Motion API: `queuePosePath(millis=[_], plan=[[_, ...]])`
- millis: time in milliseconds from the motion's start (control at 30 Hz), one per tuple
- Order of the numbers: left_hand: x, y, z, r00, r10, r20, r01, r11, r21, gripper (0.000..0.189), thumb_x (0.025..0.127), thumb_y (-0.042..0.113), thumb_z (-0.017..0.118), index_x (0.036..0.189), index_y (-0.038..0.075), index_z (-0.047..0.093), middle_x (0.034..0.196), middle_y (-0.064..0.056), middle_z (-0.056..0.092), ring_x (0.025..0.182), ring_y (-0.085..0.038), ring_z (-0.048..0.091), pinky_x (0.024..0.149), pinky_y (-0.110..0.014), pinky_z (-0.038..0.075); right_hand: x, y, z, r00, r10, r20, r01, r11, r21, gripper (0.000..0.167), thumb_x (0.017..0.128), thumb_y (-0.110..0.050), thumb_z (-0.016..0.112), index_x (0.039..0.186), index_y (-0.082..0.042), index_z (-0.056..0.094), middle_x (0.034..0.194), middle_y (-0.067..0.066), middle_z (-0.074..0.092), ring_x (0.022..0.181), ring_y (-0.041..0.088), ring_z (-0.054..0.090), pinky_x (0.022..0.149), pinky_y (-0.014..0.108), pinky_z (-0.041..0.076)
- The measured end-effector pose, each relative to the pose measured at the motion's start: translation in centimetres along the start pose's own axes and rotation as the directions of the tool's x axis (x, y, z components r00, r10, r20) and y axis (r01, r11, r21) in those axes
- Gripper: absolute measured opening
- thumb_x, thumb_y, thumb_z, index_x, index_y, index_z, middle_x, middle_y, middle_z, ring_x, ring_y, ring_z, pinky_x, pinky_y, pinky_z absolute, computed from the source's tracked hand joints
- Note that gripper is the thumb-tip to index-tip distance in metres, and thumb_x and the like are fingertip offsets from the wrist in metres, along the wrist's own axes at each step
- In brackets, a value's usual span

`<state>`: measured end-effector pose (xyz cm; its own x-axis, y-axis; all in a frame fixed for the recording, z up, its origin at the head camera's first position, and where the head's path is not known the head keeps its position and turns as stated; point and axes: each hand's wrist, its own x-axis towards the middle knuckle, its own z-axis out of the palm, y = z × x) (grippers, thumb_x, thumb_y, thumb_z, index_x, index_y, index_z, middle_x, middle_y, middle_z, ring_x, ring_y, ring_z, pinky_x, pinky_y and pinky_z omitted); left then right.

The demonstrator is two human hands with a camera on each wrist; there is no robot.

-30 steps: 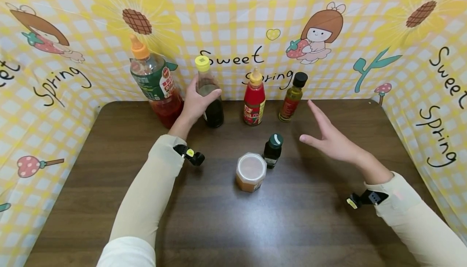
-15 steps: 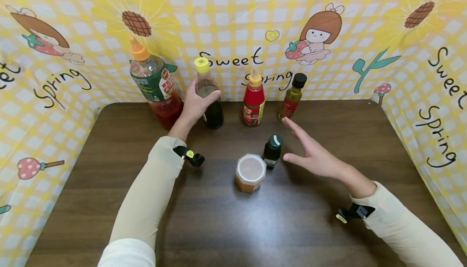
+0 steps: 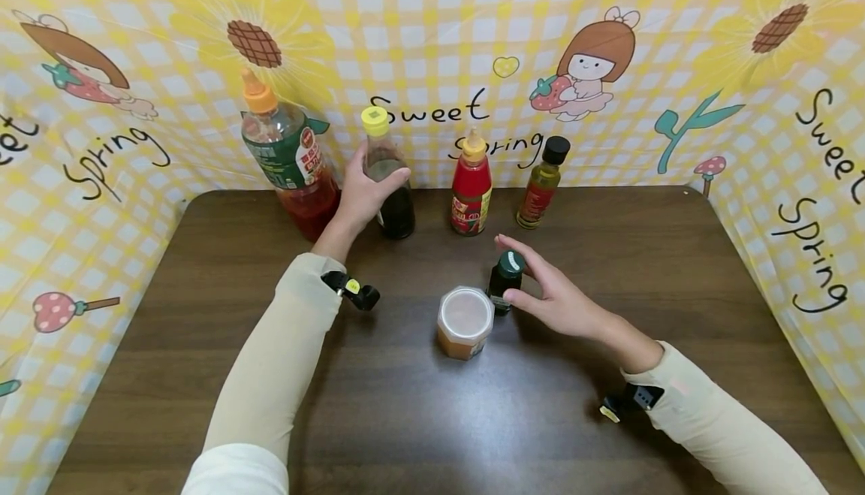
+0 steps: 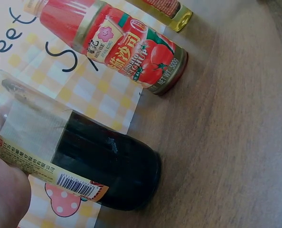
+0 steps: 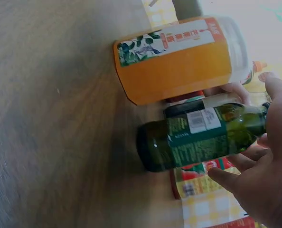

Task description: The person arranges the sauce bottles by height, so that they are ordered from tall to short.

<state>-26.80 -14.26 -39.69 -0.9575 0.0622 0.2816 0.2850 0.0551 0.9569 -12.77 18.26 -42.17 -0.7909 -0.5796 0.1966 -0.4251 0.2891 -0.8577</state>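
Observation:
My left hand (image 3: 358, 193) holds the upper part of a yellow-capped bottle of dark sauce (image 3: 397, 213), which stands upright at the back of the table. In the left wrist view, this bottle of dark liquid (image 4: 108, 156) shows its barcode label. My right hand (image 3: 557, 296) is spread around a small dark green glass bottle (image 3: 503, 285), thumb in front and fingers behind its cap. In the right wrist view, the green bottle (image 5: 193, 135) lies between thumb and fingers, and firm contact is not plain. A lidded jar of orange contents (image 3: 465, 326) stands just left of it.
Along the back stand a large orange-capped sauce bottle (image 3: 304, 179), a ketchup bottle (image 3: 471, 194) and a black-capped oil bottle (image 3: 538, 187). Behind them hangs a yellow checked cloth (image 3: 432, 44). The brown wooden table (image 3: 419, 420) extends toward the front.
My right hand has moved left from beside the oil bottle to around the small green bottle. My left hand stays on the dark sauce bottle, and the bottles have not moved.

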Motion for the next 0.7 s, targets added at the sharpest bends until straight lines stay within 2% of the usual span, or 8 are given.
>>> queuePosePath(millis=[133, 333, 400, 700], plan=[[0.1, -0.3, 0.0, 1.0, 0.012, -0.005, -0.012, 1.0, 0.005, 0.043, 0.086, 0.012, 0.079, 0.123, 0.008, 0.058, 0.116, -0.003, 0.062, 0.114, -0.021, 0.056, 0.103, -0.033, 0.042, 0.1, 0.3, 0.6, 1.0, -0.015, -0.015, 0.016, 0.999, 0.038, 0.069, 0.098, -0.004, 0.065, 0.158, -0.005, 0.03, 0.159, 0.016, 0.038, 0.146, 0.034, 0.036, 0.115, 0.028, 0.032], [0.2, -0.5, 0.0, 1.0, 0.0, -0.005, 0.001, 1.0, 0.023, 0.045, 0.087, 0.014, 0.079, 0.125, 0.007, 0.057, 0.118, -0.004, 0.061, 0.116, -0.02, 0.055, 0.104, -0.033, 0.041, 0.2, 0.4, 1.2, 0.999, -0.002, -0.041, 0.005, 0.997, 0.072, 0.06, 0.1, -0.005, 0.063, 0.154, -0.004, 0.036, 0.154, 0.02, 0.043, 0.143, 0.034, 0.041, 0.114, 0.04, 0.036], [0.3, -0.5, 0.0, 1.0, 0.0, -0.007, 0.0, 1.0, 0.02, 0.045, 0.087, 0.014, 0.079, 0.125, 0.007, 0.057, 0.118, -0.004, 0.06, 0.115, -0.02, 0.055, 0.103, -0.033, 0.041, 0.2, 0.5, 1.4, 0.999, -0.003, -0.042, 0.006, 0.997, 0.077, 0.058, 0.1, -0.005, 0.062, 0.152, -0.001, 0.038, 0.153, 0.023, 0.045, 0.141, 0.035, 0.043, 0.114, 0.04, 0.036], [0.3, -0.5, -0.1, 1.0, 0.013, -0.001, -0.013, 1.0, 0.002, 0.042, 0.087, 0.013, 0.079, 0.123, 0.008, 0.057, 0.116, -0.004, 0.061, 0.115, -0.02, 0.055, 0.103, -0.033, 0.041, 0.3, 0.6, 2.2, 0.997, 0.008, -0.076, -0.001, 0.997, 0.08, 0.045, 0.101, -0.003, 0.06, 0.144, 0.003, 0.046, 0.142, 0.029, 0.052, 0.133, 0.038, 0.051, 0.108, 0.021, 0.038]])
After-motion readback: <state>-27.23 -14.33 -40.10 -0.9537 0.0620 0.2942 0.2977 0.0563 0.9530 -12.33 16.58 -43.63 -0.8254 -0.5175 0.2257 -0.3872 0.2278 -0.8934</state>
